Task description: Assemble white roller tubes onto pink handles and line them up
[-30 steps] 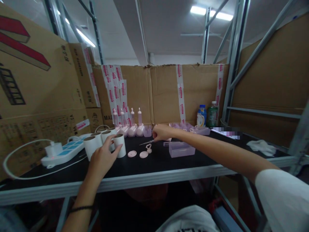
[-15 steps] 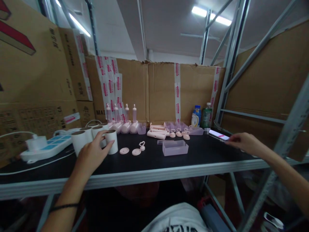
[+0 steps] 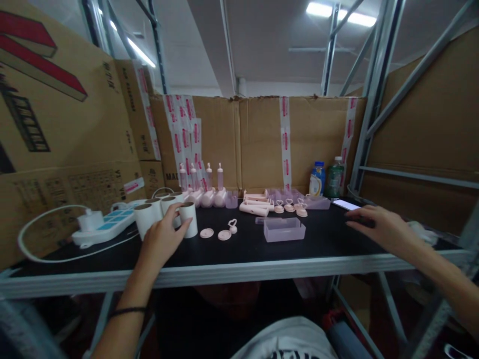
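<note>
head view: my left hand is curled round the front white roll, thumb and fingers on it, roll upright on the table. right hand is flat, loosely spread, holding nothing, just short of the lit phone. reads as a pause mid-assembly. next move needs the right hand back by the roll.

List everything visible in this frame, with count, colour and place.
paper rolls: about five, white, left of centre
power strip: one, white and blue, far left
round discs: two, pink, centre
heart piece: one, pink, beside discs
clear tray: one, lilac, centre right
pump bottles: four, pink, at the back
drink bottles: two, blue and green, back right
phone: one, lit, right
left hand: grip on the front roll
right hand: open, by the phone
</note>
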The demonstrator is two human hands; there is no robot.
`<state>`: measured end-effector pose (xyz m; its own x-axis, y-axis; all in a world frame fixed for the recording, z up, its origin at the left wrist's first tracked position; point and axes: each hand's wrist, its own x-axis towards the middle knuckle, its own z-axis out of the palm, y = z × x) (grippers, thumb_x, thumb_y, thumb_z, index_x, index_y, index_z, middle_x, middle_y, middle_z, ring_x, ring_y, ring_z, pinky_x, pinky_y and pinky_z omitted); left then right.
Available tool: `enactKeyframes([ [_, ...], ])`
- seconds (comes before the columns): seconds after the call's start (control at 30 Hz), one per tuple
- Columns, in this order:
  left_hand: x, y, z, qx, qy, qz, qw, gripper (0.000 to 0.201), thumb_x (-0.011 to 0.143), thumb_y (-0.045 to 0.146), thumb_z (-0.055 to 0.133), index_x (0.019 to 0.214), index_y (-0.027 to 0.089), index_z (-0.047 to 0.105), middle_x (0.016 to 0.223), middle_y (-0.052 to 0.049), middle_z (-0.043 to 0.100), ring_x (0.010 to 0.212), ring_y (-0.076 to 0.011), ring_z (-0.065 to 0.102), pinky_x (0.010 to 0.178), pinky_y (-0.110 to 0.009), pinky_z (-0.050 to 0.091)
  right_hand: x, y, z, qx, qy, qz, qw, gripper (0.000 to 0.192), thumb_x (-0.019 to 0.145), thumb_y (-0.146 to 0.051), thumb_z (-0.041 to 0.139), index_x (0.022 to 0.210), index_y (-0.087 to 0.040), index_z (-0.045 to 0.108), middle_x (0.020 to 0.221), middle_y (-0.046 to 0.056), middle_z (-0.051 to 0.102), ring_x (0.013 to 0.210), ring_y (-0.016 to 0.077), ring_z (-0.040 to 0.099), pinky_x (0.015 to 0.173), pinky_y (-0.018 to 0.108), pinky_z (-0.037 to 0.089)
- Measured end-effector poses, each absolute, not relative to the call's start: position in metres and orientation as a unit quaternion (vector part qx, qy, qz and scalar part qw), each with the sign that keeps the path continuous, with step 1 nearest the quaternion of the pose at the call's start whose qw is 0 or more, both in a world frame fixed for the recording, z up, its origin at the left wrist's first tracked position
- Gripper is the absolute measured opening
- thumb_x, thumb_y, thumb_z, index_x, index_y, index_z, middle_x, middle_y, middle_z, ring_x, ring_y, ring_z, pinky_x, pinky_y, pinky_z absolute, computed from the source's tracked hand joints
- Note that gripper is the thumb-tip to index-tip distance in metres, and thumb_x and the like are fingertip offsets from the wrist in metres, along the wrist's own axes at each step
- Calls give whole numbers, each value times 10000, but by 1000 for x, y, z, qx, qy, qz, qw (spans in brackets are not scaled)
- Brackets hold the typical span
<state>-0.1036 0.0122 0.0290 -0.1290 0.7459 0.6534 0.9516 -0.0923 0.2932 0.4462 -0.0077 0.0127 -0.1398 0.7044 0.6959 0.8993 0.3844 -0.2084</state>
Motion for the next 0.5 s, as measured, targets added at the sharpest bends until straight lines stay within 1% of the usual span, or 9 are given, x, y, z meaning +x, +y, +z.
enactKeyframes([
  [0.03, -104, 12, 29, -644, -658, -364, 140, 486, 972, 510, 510, 1411, 307, 468, 1252, -108, 742, 1044, -304, 751, 861, -374, 559, 432, -3, 12, -517, -766, -118, 362, 286, 937, -472, 641, 1054, -246, 770, 1040, 121, 734, 923, 289, 693, 843, 455, 593],
  [0.1, -104, 12, 28, -646, -655, -369, 132, 488, 966, 497, 529, 1413, 310, 467, 1261, -98, 740, 1089, -290, 741, 880, -355, 556, 400, 7, 10, -454, -818, -87, 343, 287, 933, -445, 656, 1122, -258, 766, 1165, 115, 723, 1087, 308, 675, 987, 475, 548],
  [0.13, -105, 11, 28, -648, -653, -371, 126, 484, 963, 489, 538, 1409, 312, 471, 1257, -92, 742, 1119, -282, 732, 889, -344, 553, 383, 12, 9, -429, -834, -72, 341, 283, 942, -425, 651, 1145, -261, 762, 1211, 111, 715, 1145, 307, 659, 1025, 469, 529],
  [0.2, -105, 11, 27, -652, -647, -378, 118, 475, 961, 472, 551, 1402, 312, 479, 1254, -85, 743, 1167, -271, 713, 898, -326, 548, 351, 20, 7, -392, -857, -45, 331, 271, 957, -389, 644, 1166, -260, 758, 1250, 103, 707, 1187, 292, 645, 1063, 449, 505],
  [0.27, -105, 11, 27, -654, -642, -384, 114, 479, 957, 457, 564, 1406, 312, 481, 1262, -85, 741, 1152, -271, 718, 887, -325, 546, 328, 27, 7, -373, -873, -29, 314, 241, 972, -353, 631, 1146, -252, 764, 1216, 97, 724, 1145, 276, 665, 1046, 430, 508],
  [0.3, -105, 11, 26, -653, -642, -387, 112, 481, 953, 450, 572, 1406, 314, 485, 1265, -84, 740, 1109, -269, 732, 871, -327, 547, 320, 30, 7, -369, -878, -28, 303, 225, 979, -332, 622, 1126, -247, 769, 1185, 94, 736, 1112, 270, 677, 1022, 423, 515],
  [0.4, -106, 11, 25, -648, -641, -400, 101, 486, 938, 434, 600, 1398, 311, 505, 1262, -81, 744, 901, -242, 760, 797, -321, 545, 306, 36, 15, -369, -883, -56, 286, 181, 970, -274, 628, 1052, -227, 783, 1104, 95, 760, 1046, 277, 695, 953, 418, 526],
  [0.5, -107, 13, 24, -649, -631, -417, 85, 485, 923, 424, 622, 1382, 301, 523, 1260, -79, 746, 749, -206, 734, 730, -304, 534, 289, 39, 37, -361, -876, -89, 306, 156, 936, -264, 682, 1037, -208, 786, 1090, 105, 771, 1023, 287, 705, 924, 403, 520],
])
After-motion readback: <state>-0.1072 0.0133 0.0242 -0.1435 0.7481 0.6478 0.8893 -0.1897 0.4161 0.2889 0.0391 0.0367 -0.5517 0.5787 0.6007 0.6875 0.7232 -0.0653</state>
